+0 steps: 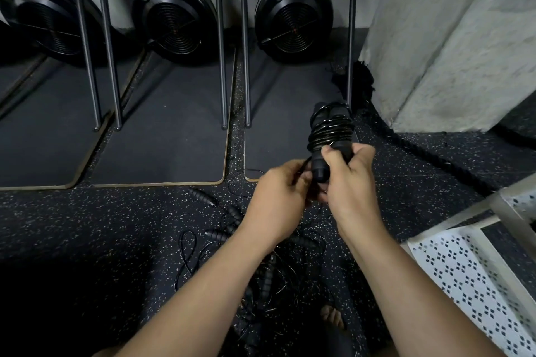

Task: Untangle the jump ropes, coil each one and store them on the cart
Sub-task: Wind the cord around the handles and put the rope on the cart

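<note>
The cart [452, 269] is cut off by the right and bottom edges.

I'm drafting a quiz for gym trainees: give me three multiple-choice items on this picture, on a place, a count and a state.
1. Where do the tangled ropes lie? A on the cart; B on the floor; C hanging on poles.
2. How many fan wheels stand in view? A two; B three; C five.
3. The held rope is: A wound round its handles; B stretched straight; C knotted.
B, speckled floor lies under them; B, three in a row; A, cable loops wrap the handles in the right hand.
</note>
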